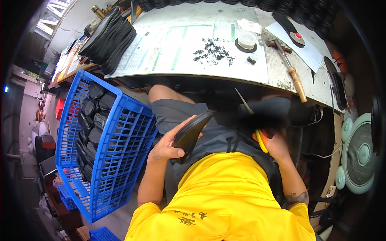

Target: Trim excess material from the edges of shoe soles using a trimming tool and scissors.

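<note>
My left hand (164,145) is wrapped round a black shoe sole (190,135), holding it tilted above my lap with the thumb on its near face. On the other side of my lap, my right hand (278,147) is closed on scissors with a yellow handle (261,141). Their narrow blade points up toward the table edge. A dark blurred shape (263,115) covers the middle of the scissors and part of the right hand; I cannot make out what it is. The two hands are apart, and the blade does not touch the sole in the left hand.
A blue plastic crate (105,160) full of black soles stands at my left. On the white table (169,36) are a stack of soles (108,40), black scraps (213,52), a round tub (246,40) and a wooden-handled tool (296,82). A pale green fan (364,154) stands at right.
</note>
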Motion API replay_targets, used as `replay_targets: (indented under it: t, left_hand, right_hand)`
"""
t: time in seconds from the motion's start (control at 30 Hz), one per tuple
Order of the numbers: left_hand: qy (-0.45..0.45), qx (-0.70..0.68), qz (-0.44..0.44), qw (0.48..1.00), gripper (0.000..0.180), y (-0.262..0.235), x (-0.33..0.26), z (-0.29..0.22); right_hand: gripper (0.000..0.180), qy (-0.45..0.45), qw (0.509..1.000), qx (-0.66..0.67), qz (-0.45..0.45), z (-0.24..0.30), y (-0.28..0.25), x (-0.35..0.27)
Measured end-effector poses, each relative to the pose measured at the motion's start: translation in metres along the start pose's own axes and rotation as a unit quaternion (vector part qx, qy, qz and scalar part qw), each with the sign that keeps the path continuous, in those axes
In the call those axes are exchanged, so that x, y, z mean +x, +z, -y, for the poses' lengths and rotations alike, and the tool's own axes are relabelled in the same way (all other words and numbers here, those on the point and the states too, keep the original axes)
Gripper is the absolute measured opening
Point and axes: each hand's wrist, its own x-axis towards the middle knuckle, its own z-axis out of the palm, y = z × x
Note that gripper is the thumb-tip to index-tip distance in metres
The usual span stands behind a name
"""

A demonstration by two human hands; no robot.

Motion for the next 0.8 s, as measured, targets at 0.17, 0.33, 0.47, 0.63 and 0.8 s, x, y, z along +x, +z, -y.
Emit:
replay_targets:
  t: [0.17, 0.33, 0.47, 0.63, 0.8]
  left_hand:
    - [-0.011, 0.018, -0.040, 0.999, 0.115, 0.007, 0.003, -0.001]
    - [-0.029, 0.029, -0.115, 0.992, 0.106, 0.012, 0.005, -0.001]
    - [-0.042, 0.020, -0.143, 0.989, 0.097, 0.011, 0.004, 0.001]
    - [-0.045, -0.006, -0.147, 0.988, 0.091, 0.008, 0.005, 0.007]
    - [-0.062, -0.029, -0.142, 0.987, 0.094, 0.004, 0.008, 0.012]
  right_hand:
    - [0.032, 0.022, 0.999, -0.024, -0.001, -0.006, -0.005, 0.001]
    - [0.033, 0.013, 1.000, 0.008, -0.015, -0.015, 0.000, 0.000]
    - [0.028, 0.036, 0.999, -0.028, 0.014, -0.019, -0.003, 0.003]
    - [0.027, 0.032, 0.999, 0.015, -0.002, -0.019, -0.001, 0.003]
    - [0.031, -0.044, 0.998, -0.033, -0.030, -0.013, -0.006, 0.001]
